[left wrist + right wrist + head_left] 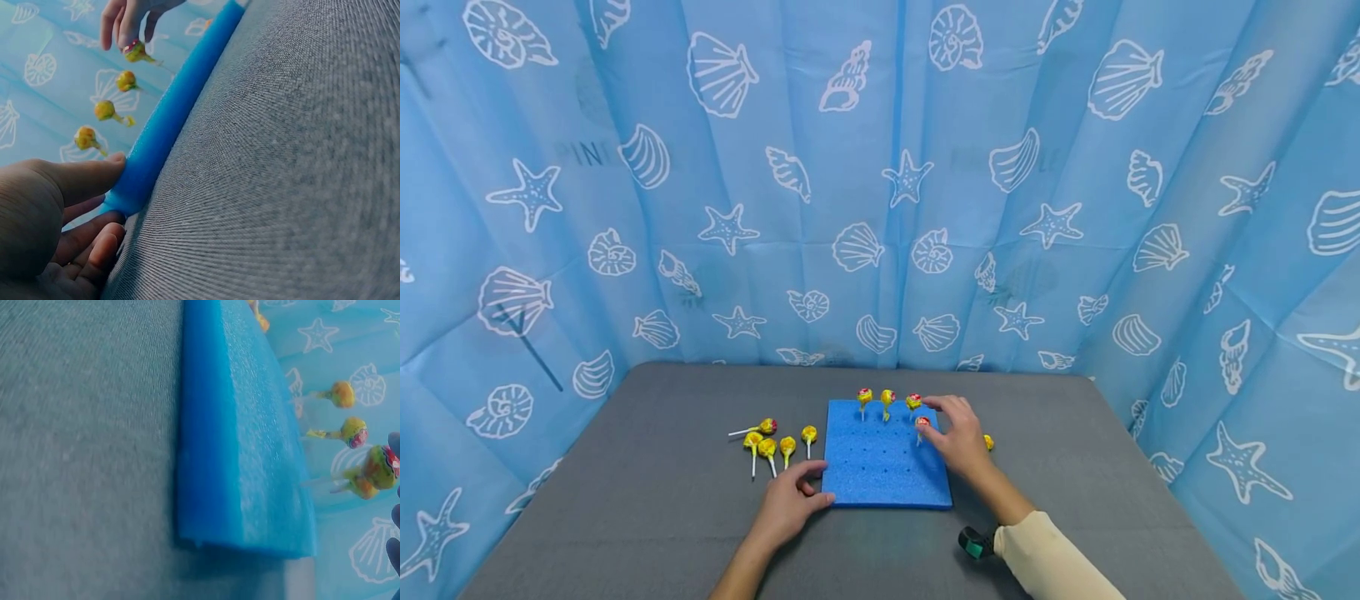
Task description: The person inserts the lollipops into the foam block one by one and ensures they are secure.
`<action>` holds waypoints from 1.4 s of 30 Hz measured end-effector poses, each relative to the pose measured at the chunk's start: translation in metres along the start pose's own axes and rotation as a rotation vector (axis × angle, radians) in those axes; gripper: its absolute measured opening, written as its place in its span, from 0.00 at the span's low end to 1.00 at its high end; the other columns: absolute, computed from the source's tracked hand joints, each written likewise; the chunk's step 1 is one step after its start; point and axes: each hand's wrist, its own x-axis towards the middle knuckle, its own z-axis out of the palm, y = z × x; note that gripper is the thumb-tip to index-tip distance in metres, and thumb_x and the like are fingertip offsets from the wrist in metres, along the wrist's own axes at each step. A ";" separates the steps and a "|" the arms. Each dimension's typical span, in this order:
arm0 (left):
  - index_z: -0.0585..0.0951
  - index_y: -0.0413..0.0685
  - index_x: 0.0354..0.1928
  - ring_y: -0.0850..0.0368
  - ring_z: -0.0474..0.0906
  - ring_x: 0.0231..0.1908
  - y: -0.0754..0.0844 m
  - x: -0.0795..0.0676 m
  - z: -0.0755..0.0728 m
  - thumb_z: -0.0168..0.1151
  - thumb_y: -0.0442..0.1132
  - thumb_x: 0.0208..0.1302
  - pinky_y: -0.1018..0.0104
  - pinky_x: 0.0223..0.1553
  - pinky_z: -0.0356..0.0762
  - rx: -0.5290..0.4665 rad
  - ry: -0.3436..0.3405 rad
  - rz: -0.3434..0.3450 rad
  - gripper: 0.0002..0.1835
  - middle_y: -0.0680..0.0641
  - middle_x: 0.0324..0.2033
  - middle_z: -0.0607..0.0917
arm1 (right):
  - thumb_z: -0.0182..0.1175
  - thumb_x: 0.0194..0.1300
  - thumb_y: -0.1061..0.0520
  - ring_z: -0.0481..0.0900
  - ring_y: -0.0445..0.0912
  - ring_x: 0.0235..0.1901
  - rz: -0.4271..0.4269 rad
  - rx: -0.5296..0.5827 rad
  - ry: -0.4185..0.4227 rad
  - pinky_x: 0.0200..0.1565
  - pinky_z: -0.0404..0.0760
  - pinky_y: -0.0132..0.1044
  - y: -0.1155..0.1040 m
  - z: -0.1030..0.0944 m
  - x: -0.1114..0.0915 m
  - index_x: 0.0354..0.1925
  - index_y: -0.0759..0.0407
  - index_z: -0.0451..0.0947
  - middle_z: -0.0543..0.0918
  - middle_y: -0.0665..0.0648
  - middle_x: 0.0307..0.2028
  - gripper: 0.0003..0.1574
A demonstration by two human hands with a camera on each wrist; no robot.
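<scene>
A blue foam board [887, 492] with rows of small holes lies flat on the table. Three yellow lollipops stand upright along its back row, among them the leftmost lollipop [865, 396]. My right hand [964, 442] pinches the head of another lollipop [381, 467] standing at the board's right side, just in front of that row; its fingertips are partly out of the right wrist view. At the board's front left corner my left hand [786, 504] holds the edge, thumb on the rim [140, 181] and fingers low against the side.
Left of the board, several yellow-wrapped lollipops [767, 448] lie on the grey table [685, 517]. One more lollipop [988, 442] shows right of my right hand, partly hidden by it. A dark wrist device [976, 543] sits by my right sleeve. A blue shell-patterned curtain [880, 292] hangs behind.
</scene>
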 end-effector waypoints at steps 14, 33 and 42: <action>0.80 0.46 0.55 0.58 0.71 0.32 0.000 0.000 0.001 0.76 0.41 0.52 0.64 0.32 0.68 -0.004 0.004 0.005 0.27 0.49 0.43 0.80 | 0.75 0.51 0.62 0.75 0.51 0.45 -0.051 -0.013 0.033 0.46 0.75 0.50 0.019 -0.018 -0.003 0.48 0.61 0.81 0.82 0.57 0.43 0.24; 0.80 0.48 0.56 0.56 0.71 0.32 0.001 0.002 0.000 0.75 0.41 0.52 0.62 0.33 0.68 -0.002 -0.012 -0.031 0.27 0.49 0.44 0.80 | 0.74 0.53 0.63 0.75 0.53 0.45 0.043 -0.175 -0.129 0.47 0.72 0.53 0.055 -0.036 -0.017 0.47 0.61 0.81 0.83 0.56 0.43 0.22; 0.80 0.49 0.56 0.56 0.71 0.33 0.000 0.002 0.001 0.75 0.41 0.53 0.62 0.33 0.68 0.002 -0.006 -0.039 0.26 0.49 0.44 0.80 | 0.72 0.56 0.60 0.73 0.58 0.48 0.207 -0.242 -0.218 0.50 0.67 0.59 0.062 -0.043 -0.021 0.49 0.61 0.81 0.83 0.61 0.46 0.21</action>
